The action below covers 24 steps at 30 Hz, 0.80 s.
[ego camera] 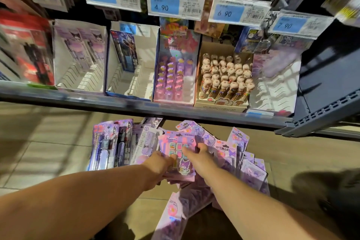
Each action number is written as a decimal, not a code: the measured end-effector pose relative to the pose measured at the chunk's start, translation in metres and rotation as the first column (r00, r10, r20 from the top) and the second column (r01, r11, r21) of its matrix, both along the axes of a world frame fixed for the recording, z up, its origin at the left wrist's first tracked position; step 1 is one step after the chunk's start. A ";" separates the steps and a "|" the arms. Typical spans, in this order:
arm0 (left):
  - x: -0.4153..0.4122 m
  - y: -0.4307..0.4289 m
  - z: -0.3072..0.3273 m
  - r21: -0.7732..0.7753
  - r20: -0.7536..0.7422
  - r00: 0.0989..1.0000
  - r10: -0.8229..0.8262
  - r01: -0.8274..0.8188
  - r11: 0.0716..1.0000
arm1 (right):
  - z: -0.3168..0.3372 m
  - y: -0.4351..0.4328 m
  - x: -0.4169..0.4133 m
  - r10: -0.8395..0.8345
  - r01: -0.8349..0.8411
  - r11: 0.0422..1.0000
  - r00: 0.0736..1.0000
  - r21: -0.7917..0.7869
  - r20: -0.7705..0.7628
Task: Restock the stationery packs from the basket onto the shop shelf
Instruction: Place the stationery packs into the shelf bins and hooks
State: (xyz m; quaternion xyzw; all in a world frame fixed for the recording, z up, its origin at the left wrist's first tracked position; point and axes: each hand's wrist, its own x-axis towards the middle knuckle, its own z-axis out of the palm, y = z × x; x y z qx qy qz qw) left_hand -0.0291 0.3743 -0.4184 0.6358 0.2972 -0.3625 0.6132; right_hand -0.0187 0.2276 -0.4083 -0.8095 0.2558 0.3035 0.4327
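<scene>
We held one pink pack [178, 154] just below the shelf [136, 105], its long axis running away from us toward the shelf, printed header at the far end. Two hands gripped it: our left hand [160, 163] curled round its left edge, our right hand [197, 155] pinched the right edge, thumb on the face. Purple packs [239, 154] heaped beside it were too many and too blurred to count.
</scene>
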 end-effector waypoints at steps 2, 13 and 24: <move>0.003 -0.002 0.004 0.014 0.009 0.999 -0.036 0.035 0.999 | -0.004 -0.001 0.000 -0.008 0.008 1.000 1.000 0.003 0.010; 0.006 -0.002 0.004 -0.026 0.051 0.999 0.007 -0.006 1.000 | -0.002 -0.007 -0.004 -0.161 0.151 0.975 0.986 0.163 0.050; -0.002 0.000 0.014 0.034 0.066 0.998 0.001 -0.003 0.999 | 0.007 0.013 -0.015 -0.048 0.047 0.999 0.995 0.008 0.092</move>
